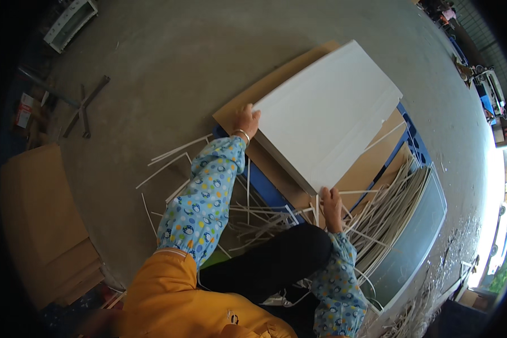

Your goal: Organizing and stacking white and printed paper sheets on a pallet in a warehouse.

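A large, flat white box (332, 107) lies tilted across brown cardboard sheets (372, 152) on a blue plastic pallet (267, 186). At its left edge, my left hand (247, 122) has its fingers curled over the rim, the thumb on top. My right hand (331, 208) grips the near corner, its fingertips on the top face. The underside of the box and the parts of my fingers beneath it are hidden. Patterned blue sleeves cover both my forearms.
To the right, a grey bin (414, 219) holds many thin white strips (377, 225). More loose strips are scattered on the floor near my legs. Folded cardboard (45, 219) stands at the left, beyond it a metal stand foot (84, 107). A whitish metal frame (70, 25) lies far left.
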`<state>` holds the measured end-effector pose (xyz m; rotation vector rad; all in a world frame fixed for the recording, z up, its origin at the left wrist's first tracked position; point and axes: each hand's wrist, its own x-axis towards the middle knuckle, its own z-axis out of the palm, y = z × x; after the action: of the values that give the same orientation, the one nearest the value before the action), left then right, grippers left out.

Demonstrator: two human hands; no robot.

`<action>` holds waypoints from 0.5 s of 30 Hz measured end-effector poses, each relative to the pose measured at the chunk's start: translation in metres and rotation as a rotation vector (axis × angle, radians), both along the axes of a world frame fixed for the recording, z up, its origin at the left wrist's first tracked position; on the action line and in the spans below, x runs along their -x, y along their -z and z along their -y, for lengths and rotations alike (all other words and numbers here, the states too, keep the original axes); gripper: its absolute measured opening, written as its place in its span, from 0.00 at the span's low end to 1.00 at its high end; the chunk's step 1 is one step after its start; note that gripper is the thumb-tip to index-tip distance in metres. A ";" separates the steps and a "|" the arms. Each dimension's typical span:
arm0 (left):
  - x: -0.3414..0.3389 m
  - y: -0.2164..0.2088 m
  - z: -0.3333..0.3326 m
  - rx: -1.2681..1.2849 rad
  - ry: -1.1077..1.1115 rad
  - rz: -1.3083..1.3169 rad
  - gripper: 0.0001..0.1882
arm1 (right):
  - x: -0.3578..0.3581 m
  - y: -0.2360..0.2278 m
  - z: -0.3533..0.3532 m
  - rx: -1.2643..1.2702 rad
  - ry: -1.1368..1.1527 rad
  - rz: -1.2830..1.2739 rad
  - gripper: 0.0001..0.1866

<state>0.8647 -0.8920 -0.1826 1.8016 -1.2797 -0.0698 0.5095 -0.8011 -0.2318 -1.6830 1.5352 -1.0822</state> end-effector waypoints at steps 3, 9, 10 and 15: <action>0.017 -0.013 0.003 -0.125 0.024 -0.069 0.21 | 0.000 -0.005 -0.005 -0.046 -0.002 -0.127 0.17; 0.015 -0.026 -0.011 -0.272 0.044 -0.066 0.23 | 0.006 -0.016 -0.004 -0.007 -0.124 -0.227 0.17; 0.017 -0.029 -0.013 -0.293 0.012 -0.017 0.23 | 0.008 -0.023 -0.007 -0.002 -0.170 -0.253 0.17; 0.036 -0.034 -0.025 0.114 -0.147 0.022 0.23 | 0.037 -0.034 -0.041 -0.014 -0.114 -0.079 0.16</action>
<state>0.8291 -0.8672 -0.1483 1.7960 -1.1397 0.1033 0.4729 -0.7604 -0.1983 -1.7997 1.4723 -0.9542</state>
